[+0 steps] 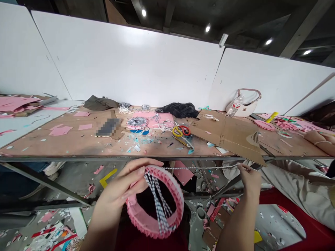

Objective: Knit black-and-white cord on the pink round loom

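Observation:
My left hand (131, 183) grips the upper left of a pink ring (179, 205) with a pleated outer edge, tilted below the table's front edge. Black-and-white cord (159, 205) crosses the ring's opening in several strands, wound around its rim at the top and bottom. From the ring's top, a length of the cord runs nearly level to the right. Its far part is pinched in my right hand (250, 177), with the fingers closed. Beyond the hands, on the table, lie yellow-handled scissors (178, 131), red-handled scissors (185, 130) and a round piece covered with coiled cord (137, 122).
Cardboard (230, 134) overhangs the table's front edge on the right. A phone (108, 128), pink paper pieces (60, 130), a dark cloth (181, 110) and a white bag (247, 106) lie on the table (78, 146). Another person's hand (319, 141) rests far right. Scraps litter the floor.

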### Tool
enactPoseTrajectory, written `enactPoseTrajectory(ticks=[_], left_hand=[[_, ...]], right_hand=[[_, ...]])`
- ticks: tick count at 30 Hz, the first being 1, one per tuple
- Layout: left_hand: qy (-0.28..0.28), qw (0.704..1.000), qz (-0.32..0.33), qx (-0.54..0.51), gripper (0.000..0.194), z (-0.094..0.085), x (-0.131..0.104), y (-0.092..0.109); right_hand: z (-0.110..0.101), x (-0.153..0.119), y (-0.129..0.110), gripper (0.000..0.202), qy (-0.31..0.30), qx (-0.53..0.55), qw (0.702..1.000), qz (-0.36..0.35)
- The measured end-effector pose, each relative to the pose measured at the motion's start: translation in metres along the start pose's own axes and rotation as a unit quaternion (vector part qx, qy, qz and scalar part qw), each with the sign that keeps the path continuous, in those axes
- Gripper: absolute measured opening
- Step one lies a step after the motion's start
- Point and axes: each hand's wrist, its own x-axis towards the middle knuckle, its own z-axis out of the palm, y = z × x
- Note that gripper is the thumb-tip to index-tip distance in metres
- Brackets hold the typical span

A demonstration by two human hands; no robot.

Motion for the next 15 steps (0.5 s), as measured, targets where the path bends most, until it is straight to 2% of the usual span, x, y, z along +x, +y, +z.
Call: enactPoseTrajectory(ticks=[3,6,7,9,11,12,13,15], left_hand=[[-0.019,0.999,-0.027,-0.024,0.012,0.002,0.009,0.001],[-0.007,0.999,-0.021,-0.032,0.016,0.000,0.014,-0.001],[-0.005,0.999,-0.017,-0.035,0.018,-0.001,0.014,-0.001],[-0.016,0.999,-0.018,-0.043,0.021,-0.002,0.014,-0.002],[-0.016,0.998,-0.014,-0.063,0.021,-0.002,0.012,-0.002],[-0.008,0.997,-0.012,-0.078,0.020,-0.003,0.012,-0.001],[0.005,0.995,-0.010,-0.094,0.019,-0.004,0.011,-0.001],[0.037,0.991,-0.006,-0.125,0.027,-0.008,0.012,0.000]], right_hand=[[0.000,-0.008,-0.006,0.044,-0.095,0.045,0.994,-0.026],[0.001,-0.027,-0.025,0.054,-0.170,0.095,0.979,-0.064],[0.001,-0.036,-0.034,0.053,-0.215,0.100,0.968,-0.079],[0.004,-0.055,-0.052,0.043,-0.351,0.082,0.926,-0.114],[0.009,-0.074,-0.068,0.035,-0.490,0.049,0.858,-0.147],[0.011,-0.083,-0.074,0.036,-0.539,0.037,0.827,-0.157],[0.014,-0.091,-0.079,0.038,-0.567,0.031,0.807,-0.162],[0.016,-0.103,-0.084,0.037,-0.595,0.047,0.786,-0.162]])
